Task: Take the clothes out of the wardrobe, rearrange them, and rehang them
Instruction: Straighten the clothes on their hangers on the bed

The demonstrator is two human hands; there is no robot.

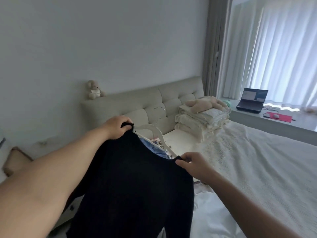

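Note:
A black knit top hangs spread in front of me over the bed. My left hand grips its left shoulder and my right hand pinches its right shoulder. Just behind the neckline a white hanger shows, its metal hook pointing up towards the headboard. Whether the hanger is inside the top I cannot tell. Blue and patterned garments lie under the neckline, mostly hidden.
The bed with a white textured cover fills the right side. Folded cream blankets with a plush toy on top sit by the padded headboard. A teddy bear sits on the headboard. A laptop stands on the window ledge.

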